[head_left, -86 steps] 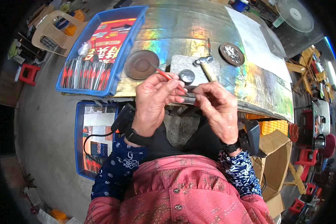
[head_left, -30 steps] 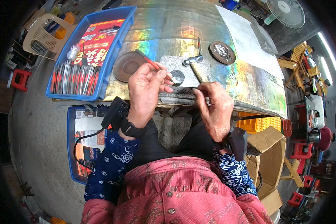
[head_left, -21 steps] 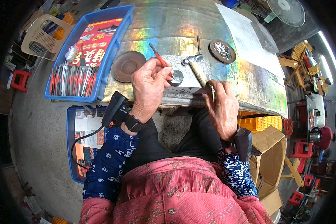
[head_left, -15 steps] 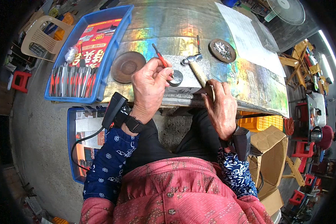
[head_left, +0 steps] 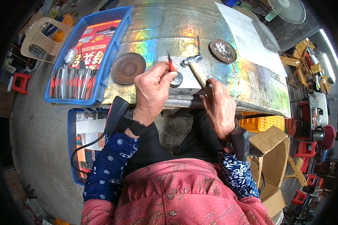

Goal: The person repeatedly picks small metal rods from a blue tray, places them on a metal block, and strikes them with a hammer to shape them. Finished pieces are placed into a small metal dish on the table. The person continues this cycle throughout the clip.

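Note:
My left hand (head_left: 153, 88) pinches a slim red-and-black rod-like tool (head_left: 171, 63) between thumb and fingers. It stands nearly upright at a small dark round metal block (head_left: 177, 80); its lower end is hidden by my fingers. My right hand (head_left: 219, 107) is closed round the pale wooden handle of a hammer (head_left: 197, 74). The hammer's metal head lies over a speckled stone slab (head_left: 186, 82) at the table's near edge, just right of the round block. Beyond the hammer lies another thin dark tool (head_left: 198, 45).
Left of the slab is a brown round dish (head_left: 118, 71); to the right, another brown dish (head_left: 213, 55) holds small metal pieces. A blue tray (head_left: 118, 39) with several red-and-silver slim tools stands at the left. Below are a second blue bin (head_left: 71, 146) and a cardboard box (head_left: 272, 150).
My left hand has turned the red-and-black tool from a leftward slant to nearly upright. The right hand and the hammer have shifted only slightly.

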Tool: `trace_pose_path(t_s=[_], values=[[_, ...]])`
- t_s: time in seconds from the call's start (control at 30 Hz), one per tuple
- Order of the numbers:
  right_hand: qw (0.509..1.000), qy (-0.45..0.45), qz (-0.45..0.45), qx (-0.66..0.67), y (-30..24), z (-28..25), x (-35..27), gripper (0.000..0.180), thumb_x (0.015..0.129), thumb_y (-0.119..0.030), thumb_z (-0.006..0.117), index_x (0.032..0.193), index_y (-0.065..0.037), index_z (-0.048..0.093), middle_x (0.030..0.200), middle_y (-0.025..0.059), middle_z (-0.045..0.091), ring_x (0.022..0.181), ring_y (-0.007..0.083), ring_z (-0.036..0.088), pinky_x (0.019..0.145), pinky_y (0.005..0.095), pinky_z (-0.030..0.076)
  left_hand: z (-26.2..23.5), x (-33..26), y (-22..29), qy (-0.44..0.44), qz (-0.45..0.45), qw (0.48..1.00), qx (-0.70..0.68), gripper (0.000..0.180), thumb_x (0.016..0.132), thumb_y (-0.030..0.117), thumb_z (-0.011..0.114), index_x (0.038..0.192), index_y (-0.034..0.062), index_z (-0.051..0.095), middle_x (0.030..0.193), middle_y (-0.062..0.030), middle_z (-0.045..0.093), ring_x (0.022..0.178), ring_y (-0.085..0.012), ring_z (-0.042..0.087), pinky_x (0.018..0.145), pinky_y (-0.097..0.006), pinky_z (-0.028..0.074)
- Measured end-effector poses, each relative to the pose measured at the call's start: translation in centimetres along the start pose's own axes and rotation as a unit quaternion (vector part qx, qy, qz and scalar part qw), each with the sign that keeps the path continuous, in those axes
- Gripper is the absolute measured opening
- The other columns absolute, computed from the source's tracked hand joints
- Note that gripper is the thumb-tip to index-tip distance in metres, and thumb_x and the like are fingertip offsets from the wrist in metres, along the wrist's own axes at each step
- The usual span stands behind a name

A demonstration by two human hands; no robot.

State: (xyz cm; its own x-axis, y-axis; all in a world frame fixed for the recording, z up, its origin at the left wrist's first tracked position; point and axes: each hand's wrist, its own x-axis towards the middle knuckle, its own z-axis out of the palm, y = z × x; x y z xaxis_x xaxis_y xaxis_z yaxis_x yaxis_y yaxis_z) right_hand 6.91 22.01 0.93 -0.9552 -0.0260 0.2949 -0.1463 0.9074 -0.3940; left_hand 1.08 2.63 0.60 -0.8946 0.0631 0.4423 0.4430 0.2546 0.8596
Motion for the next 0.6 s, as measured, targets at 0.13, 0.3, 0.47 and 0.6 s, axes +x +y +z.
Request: trace_pose_path(t_s=[0.13, 0.3, 0.47, 0.6], values=[[0.997, -0.013, 0.032, -0.069, -0.2, 0.5, 0.4, 0.040, 0.084, -0.007, 0.063, 0.123, -0.004, 0.051, 0.099, 0.0200, 0.059, 0.088, 0.0413, 0.061, 0.072, 0.0459, 0.050, 0.2, 0.1, 0.5, 0.005, 0.065, 0.996, 0.053, 0.007, 0.084, 0.000, 0.069, 0.088, -0.0037, 0.065, 0.079, -0.0091, 0.067, 0.069, -0.0117, 0.063, 0.063, -0.026, 0.049], [0.998, 0.034, -0.005, -0.054, -0.8, -1.7, 1.3, 0.027, 0.087, -0.005, 0.057, 0.113, -0.001, 0.055, 0.097, 0.0202, 0.060, 0.081, 0.0391, 0.062, 0.070, 0.0458, 0.051, 0.2, 0.2, 0.6, 0.007, 0.046, 0.998, 0.042, 0.009, 0.082, -0.002, 0.070, 0.089, -0.0042, 0.067, 0.082, -0.0113, 0.070, 0.073, -0.0150, 0.066, 0.065, -0.027, 0.050], [0.983, 0.086, 0.039, 0.158, -2.4, -6.8, 0.6, 0.022, 0.091, -0.009, 0.062, 0.110, 0.001, 0.062, 0.081, 0.0141, 0.062, 0.066, 0.0211, 0.058, 0.062, 0.0325, 0.048, 0.1, 0.3, 0.4, 0.000, 0.034, 0.999, 0.019, 0.010, 0.081, -0.003, 0.070, 0.090, -0.0046, 0.068, 0.084, -0.0125, 0.071, 0.075, -0.0160, 0.068, 0.066, -0.028, 0.052], [0.987, 0.084, -0.024, 0.139, -4.8, -10.1, -0.1, 0.024, 0.089, -0.007, 0.065, 0.111, 0.001, 0.061, 0.079, 0.0111, 0.063, 0.063, 0.0155, 0.059, 0.060, 0.0271, 0.047, 0.1, 0.3, 0.2, -0.002, 0.037, 0.999, 0.018, 0.011, 0.081, -0.003, 0.070, 0.091, -0.0048, 0.068, 0.084, -0.0133, 0.071, 0.075, -0.0175, 0.068, 0.066, -0.029, 0.052]])
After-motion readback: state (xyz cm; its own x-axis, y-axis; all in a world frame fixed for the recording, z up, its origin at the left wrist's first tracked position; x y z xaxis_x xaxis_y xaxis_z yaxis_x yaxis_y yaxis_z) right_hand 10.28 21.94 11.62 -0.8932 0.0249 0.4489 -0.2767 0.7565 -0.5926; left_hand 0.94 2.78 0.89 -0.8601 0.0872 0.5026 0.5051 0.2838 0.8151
